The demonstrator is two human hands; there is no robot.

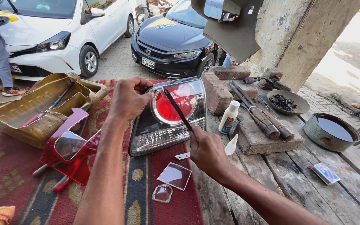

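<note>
A car tail light (167, 118) with a round red lens stands tilted on its edge at the middle of a wooden bench (313, 187), resting partly on a red patterned cloth (17, 175). The left hand (126, 99) holds its upper left corner, the grip closed around the rim. The right hand (207, 152) has its grip closed on a thin dark blade (178, 109), whose tip lies against the red lens. Just in front of the light, on the cloth, lie a square clear plastic piece (175, 176) and a smaller rounded clear piece (162, 193). To the left lie red lens fragments (69, 146) and a gold-coloured housing (38, 106). To the right stand a small white bottle (229, 118), bricks (216, 92), and a pan of dark liquid (331, 131).
</note>
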